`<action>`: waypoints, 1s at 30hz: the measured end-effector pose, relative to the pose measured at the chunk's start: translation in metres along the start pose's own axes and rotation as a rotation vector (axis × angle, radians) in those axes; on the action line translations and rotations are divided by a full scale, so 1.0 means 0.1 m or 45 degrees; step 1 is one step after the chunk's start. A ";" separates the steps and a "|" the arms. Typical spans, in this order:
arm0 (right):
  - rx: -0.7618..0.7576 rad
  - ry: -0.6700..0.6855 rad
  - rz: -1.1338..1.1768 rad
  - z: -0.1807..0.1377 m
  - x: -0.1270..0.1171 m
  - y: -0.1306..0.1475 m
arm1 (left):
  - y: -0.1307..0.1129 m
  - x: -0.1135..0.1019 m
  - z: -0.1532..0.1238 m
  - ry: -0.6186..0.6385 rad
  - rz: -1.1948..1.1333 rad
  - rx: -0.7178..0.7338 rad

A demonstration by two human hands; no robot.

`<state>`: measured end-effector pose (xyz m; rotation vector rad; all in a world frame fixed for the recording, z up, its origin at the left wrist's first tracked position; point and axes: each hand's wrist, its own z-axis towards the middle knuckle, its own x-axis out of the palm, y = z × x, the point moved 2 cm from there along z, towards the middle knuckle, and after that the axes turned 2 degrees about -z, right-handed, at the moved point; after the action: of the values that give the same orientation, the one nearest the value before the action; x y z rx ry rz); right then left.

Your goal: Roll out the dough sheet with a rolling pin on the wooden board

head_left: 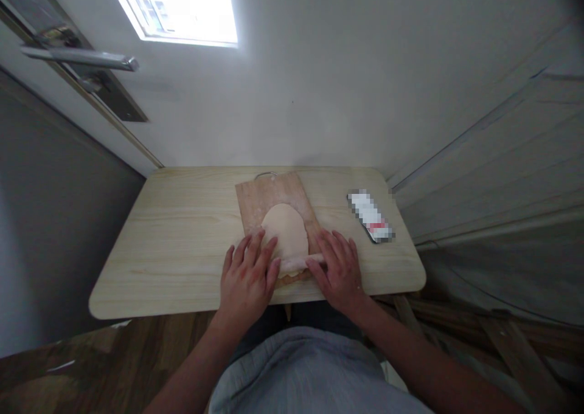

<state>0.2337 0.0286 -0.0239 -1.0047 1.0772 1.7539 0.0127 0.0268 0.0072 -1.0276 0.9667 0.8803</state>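
A flat, pale sheet of dough (286, 228) with a rounded far end lies on a wooden cutting board (269, 190). Across the dough's near part runs a light rolling pin (292, 264). My left hand (249, 274) holds the pin's left end under the palm, its fingers reaching forward over the board and the dough's left edge. On the other end is my right hand (337, 271), its thumb on the near side and its fingers bent over the pin. Both pin ends are hidden by my hands. A ragged dough edge shows just below the pin.
The board rests on a light wooden table (173, 238) with rounded corners. A phone (370, 216) lies to the right of the board. Behind the table stands a white door with a metal handle (82, 56) and a bright window (182, 6). A wall rises at right.
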 end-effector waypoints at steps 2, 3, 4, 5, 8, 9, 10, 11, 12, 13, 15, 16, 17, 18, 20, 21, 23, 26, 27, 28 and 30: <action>-0.007 -0.032 0.016 -0.03 0.01 0.00 | 0.00 0.01 -0.03 0.008 -0.011 0.010; -0.007 -0.046 0.023 -0.04 0.01 0.01 | 0.00 0.02 -0.04 0.011 -0.018 0.013; -0.007 -0.054 0.029 -0.05 0.01 0.01 | 0.00 0.02 -0.06 0.014 -0.026 0.014; -0.006 -0.060 0.035 -0.06 0.01 0.01 | 0.00 0.03 -0.07 0.014 -0.034 0.013; -0.016 -0.083 0.051 -0.10 0.00 0.02 | -0.01 0.04 -0.11 0.017 -0.044 0.010; -0.020 -0.093 0.056 -0.11 0.00 0.02 | -0.01 0.04 -0.12 0.019 -0.043 0.012; -0.021 -0.100 0.059 -0.11 0.00 0.02 | -0.01 0.04 -0.13 0.019 -0.039 0.016; -0.020 -0.103 0.061 -0.12 0.00 0.02 | -0.01 0.04 -0.14 0.019 -0.032 0.020; -0.019 -0.100 0.061 -0.13 0.01 0.02 | -0.01 0.04 -0.15 0.020 -0.023 0.025; -0.018 -0.094 0.059 -0.14 0.01 0.02 | -0.01 0.04 -0.16 0.019 -0.012 0.030; -0.017 -0.089 0.053 -0.16 0.02 0.02 | -0.02 0.04 -0.17 0.022 0.012 0.041; -0.017 -0.091 0.049 -0.16 0.02 0.02 | -0.02 0.03 -0.17 0.023 0.022 0.046; -0.016 -0.094 0.045 -0.17 0.03 0.02 | -0.02 0.03 -0.18 0.023 0.030 0.052; -0.015 -0.098 0.042 -0.18 0.03 0.02 | -0.02 0.03 -0.18 0.020 0.035 0.056; -0.020 -0.112 0.039 -0.20 0.04 0.03 | -0.03 0.02 -0.19 0.006 0.043 0.065; -0.024 -0.123 0.036 -0.20 0.04 0.03 | -0.03 0.02 -0.20 -0.005 0.047 0.071; -0.030 -0.153 0.028 -0.22 0.05 0.03 | -0.04 0.02 -0.21 -0.021 0.061 0.087; -0.026 -0.186 0.021 -0.22 0.08 0.03 | -0.03 0.02 -0.21 -0.045 0.090 0.114; -0.024 -0.196 0.023 -0.22 0.09 0.03 | -0.03 0.03 -0.22 -0.054 0.097 0.121; -0.023 -0.206 0.026 -0.22 0.10 0.03 | -0.03 0.04 -0.22 -0.064 0.102 0.125; -0.026 -0.239 0.026 -0.23 0.12 0.03 | -0.02 0.06 -0.22 -0.085 0.103 0.127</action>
<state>0.2314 0.0089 -0.0410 -0.8253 0.9560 1.8390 0.0118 0.0057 -0.0028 -0.8745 0.9912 0.9187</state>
